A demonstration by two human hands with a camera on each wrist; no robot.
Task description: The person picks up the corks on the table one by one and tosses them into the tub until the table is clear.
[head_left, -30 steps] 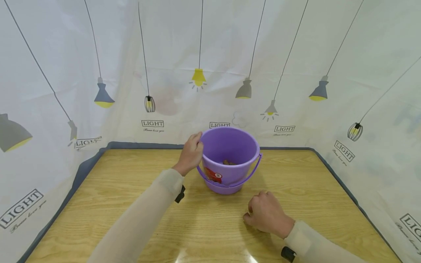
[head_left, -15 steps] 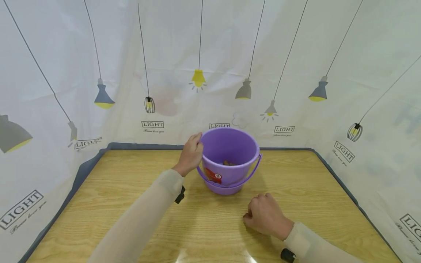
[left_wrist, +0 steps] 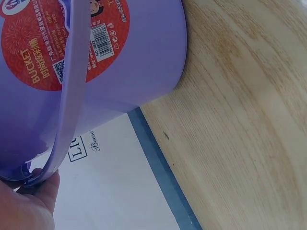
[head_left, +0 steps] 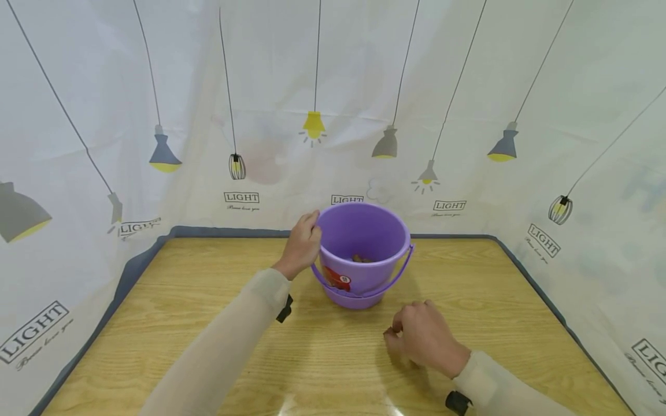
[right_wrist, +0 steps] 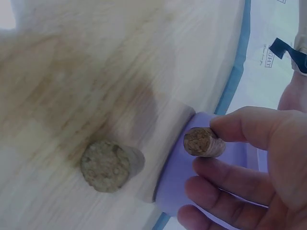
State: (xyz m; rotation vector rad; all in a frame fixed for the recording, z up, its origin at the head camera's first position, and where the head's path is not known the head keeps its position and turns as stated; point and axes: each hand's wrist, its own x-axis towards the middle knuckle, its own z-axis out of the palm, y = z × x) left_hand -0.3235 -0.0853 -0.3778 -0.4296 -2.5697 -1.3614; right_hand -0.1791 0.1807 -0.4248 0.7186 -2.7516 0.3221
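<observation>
A purple bucket [head_left: 364,283] stands on the wooden table, its handle hanging down at the front. Several brown pieces [head_left: 361,258] lie at its bottom. My left hand [head_left: 302,245] grips the bucket's left rim, thumb and fingers at the handle's hinge in the left wrist view. In front of the bucket and to its right, my right hand [head_left: 428,336] is low over the table. The right wrist view shows it pinching a small cork [right_wrist: 204,142] between thumb and index finger. Another cork [right_wrist: 105,166] stands upright on the table close by, hidden under the hand in the head view.
The wooden table [head_left: 234,329] has a blue-grey border [head_left: 234,231] along its back and sides. White cloth walls [head_left: 291,75] printed with lamps rise close behind the bucket and on both sides.
My right hand has shifted slightly up and to the right, with its thumb and fingertips showing more. The left hand and the bucket have stayed in place.
</observation>
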